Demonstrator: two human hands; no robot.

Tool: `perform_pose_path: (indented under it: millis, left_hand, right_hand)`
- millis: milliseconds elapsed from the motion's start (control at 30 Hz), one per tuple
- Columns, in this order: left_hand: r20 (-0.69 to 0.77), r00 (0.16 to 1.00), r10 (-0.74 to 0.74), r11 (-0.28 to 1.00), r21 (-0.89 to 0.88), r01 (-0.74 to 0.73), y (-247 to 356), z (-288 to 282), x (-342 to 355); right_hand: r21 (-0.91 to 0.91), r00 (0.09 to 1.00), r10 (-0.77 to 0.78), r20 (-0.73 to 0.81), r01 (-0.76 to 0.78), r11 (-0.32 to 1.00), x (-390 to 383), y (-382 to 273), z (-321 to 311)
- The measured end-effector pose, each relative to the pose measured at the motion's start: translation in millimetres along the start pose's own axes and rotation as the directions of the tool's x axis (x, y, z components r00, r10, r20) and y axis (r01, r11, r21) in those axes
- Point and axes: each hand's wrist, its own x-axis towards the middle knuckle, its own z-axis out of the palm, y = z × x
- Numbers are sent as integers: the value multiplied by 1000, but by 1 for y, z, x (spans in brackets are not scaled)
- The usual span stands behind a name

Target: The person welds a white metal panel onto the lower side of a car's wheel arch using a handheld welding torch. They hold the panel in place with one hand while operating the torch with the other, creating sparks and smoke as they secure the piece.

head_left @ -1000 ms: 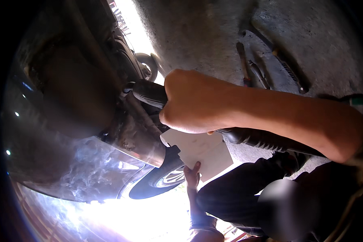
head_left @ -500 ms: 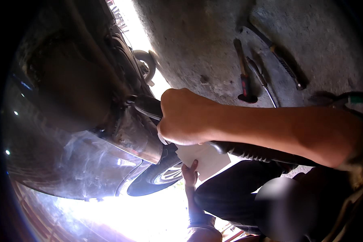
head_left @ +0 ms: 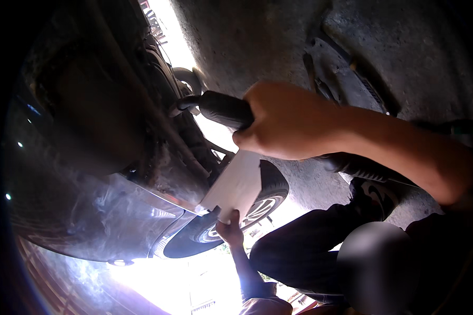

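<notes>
My right arm comes in from the right edge, and my right hand point(head_left: 278, 118) is closed round the black handle of a welding torch point(head_left: 225, 109). The torch's bent neck points left at the dark car underside point(head_left: 110, 115), apart from the lower panel edge. Below my forearm runs its ribbed black cable end point(head_left: 360, 169). My left hand does not show. Another person's hand point(head_left: 229, 229) holds a white sheet point(head_left: 236, 184) by its lower end. One side of the sheet lies along the panel edge; its upper end reaches just below my fist.
The car's near wheel point(head_left: 263, 205) stands behind the sheet. Tools lie on the concrete floor point(head_left: 236, 47), among them a long dark-handled one point(head_left: 363, 79). A crouching person's dark-trousered leg point(head_left: 294, 247) is lower right. Smoke point(head_left: 105, 205) drifts before the panel.
My right hand has moved up and right with the torch, away from the panel. The other person's hand has shifted the sheet left and up to the panel edge, uncovering more of the wheel.
</notes>
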Motion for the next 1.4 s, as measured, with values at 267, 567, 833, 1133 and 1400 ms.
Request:
perform_pose_path:
  millis: [267, 567, 833, 1133, 1400]
  left_hand:
    - [66, 985, -160, 964, 223, 141, 20, 8, 52]
    - [284, 915, -287, 928, 318, 193, 28, 26, 81]
    - [256, 948, -187, 980, 113, 162, 15, 4, 48]
    - [52, 993, -110, 680, -724, 113, 64, 10, 48]
    - [-688, 724, -39, 819, -438, -371, 118, -5, 49]
  right_hand:
    - [1, 999, -33, 8, 33, 999, -8, 9, -13]
    - [118, 993, -94, -75, 102, 988, -19, 11, -42]
    - [-139, 996, -66, -62, 57, 989, -31, -15, -58]
    - [-464, 962, 109, -249, -218, 859, -27, -105, -97]
    - [550, 955, 99, -281, 75, 832, 13, -36, -37]
